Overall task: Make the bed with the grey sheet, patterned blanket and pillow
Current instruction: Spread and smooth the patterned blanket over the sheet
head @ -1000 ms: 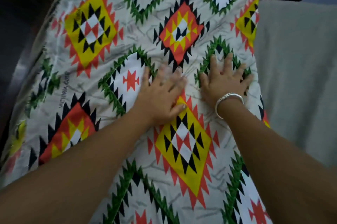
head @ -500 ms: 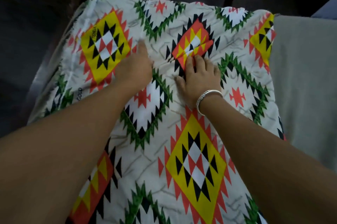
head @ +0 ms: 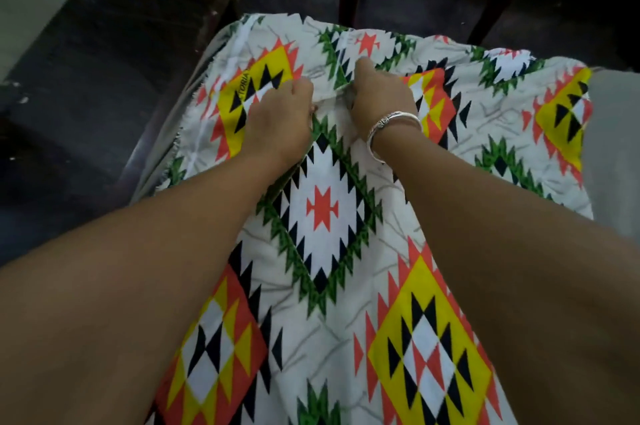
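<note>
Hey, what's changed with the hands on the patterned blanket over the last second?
Both hands slid toward the far edge of the patterned blanket. A second ago the left hand and right hand pressed flat, fingers spread; now their fingers are curled, each with a grip on a raised fold of cloth between them. The blanket stays spread out, grey sheet at its right.

Matt printed cloth blanket [head: 332, 216], shiny metal bangle [head: 393, 121], plain grey sheet [head: 614, 147].

One head-worn wide-angle view, forward and steeply down, close above the patterned blanket [head: 325, 331], dark floor [head: 86, 95] beyond.
</note>
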A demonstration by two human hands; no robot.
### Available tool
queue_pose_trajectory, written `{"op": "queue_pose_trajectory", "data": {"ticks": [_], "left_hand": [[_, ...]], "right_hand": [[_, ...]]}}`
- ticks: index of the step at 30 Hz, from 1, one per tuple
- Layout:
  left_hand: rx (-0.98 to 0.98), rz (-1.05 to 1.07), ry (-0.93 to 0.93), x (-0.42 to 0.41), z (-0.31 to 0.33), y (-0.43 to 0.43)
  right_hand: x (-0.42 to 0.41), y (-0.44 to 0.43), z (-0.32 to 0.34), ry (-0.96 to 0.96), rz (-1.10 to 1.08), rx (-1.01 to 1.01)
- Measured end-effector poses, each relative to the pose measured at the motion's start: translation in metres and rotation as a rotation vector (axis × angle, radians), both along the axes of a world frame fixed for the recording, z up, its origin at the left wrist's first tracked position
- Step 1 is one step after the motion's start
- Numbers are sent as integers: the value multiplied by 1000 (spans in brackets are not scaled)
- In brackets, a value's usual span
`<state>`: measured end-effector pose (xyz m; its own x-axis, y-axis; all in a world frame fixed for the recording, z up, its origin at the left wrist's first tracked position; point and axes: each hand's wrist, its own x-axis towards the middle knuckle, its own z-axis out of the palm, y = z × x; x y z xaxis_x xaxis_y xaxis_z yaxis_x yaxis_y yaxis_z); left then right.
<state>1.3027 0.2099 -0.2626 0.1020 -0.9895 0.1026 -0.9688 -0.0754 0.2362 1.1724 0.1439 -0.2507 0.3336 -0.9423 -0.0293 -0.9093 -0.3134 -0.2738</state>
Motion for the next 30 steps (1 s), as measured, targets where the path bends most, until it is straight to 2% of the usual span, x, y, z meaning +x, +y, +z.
{"op": "queue_pose_trajectory", "data": {"ticks": [2,6,11,12,15,17,21,23,30], "left_hand": [[39,51,-78,12,-1,-9],[212,119,-27,34,0,-22],[250,73,-39,29,9,-26],[213,88,-41,27,12,-27],[47,132,-68,29,15,-27],[14,136,-123,33,13,-23],[147,93,-117,28,-7,-13],[232,57,-121,27,-20,-2],[264,-10,-111,7,-26,87]], "right_hand": [[6,3,-12,39,57,11],[13,9,-21,172,52,56],[28,12,-9,348,82,139],[30,13,-8,321,86,155],[18,14,-13,83,78,169],[4,18,-19,10,78,181],[9,30,-26,194,95,152],[18,38,-27,225,63,174],[-4,99,-32,104,-2,159]]}}
